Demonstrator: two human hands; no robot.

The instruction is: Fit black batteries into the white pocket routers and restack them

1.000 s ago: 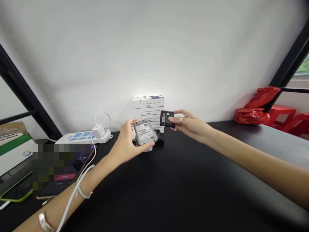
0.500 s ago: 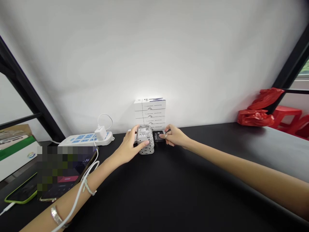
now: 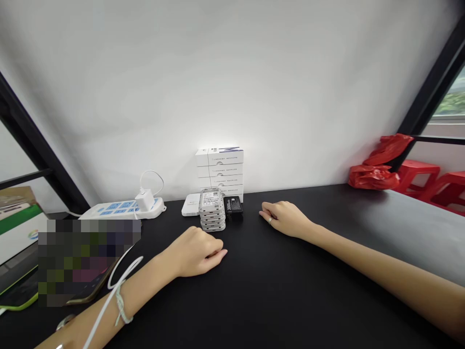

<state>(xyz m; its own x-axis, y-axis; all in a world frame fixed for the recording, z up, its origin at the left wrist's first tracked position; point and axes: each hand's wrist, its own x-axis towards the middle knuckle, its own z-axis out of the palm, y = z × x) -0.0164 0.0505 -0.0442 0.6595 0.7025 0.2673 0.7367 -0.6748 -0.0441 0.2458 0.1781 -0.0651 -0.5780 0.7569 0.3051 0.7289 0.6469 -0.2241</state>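
Observation:
My left hand (image 3: 198,252) rests on the black table in front of a stack of clear-cased electronic devices (image 3: 212,208), its fingers curled in with nothing visible in them. To the right of the stack and a little apart from it, my right hand (image 3: 285,219) lies on the table, closed, with a ring on one finger. Black battery packs (image 3: 233,207) marked 3000mAh stand against the right side of the device stack. Several white boxes (image 3: 225,169) are piled behind them by the wall. Thin white pieces (image 3: 191,204) lie to the left of the devices.
A white power strip (image 3: 121,208) with a plugged-in charger (image 3: 144,199) is at the left. Nearby lie phones, partly blurred out, and a white cable crosses my left forearm. Red plastic bags (image 3: 378,175) sit at the table's far right, with red stools (image 3: 417,173) beyond.
Both hands have drawn back from the devices and batteries. My left hand came down nearer me and its fingers curled; my right hand moved off the batteries to the right and closed.

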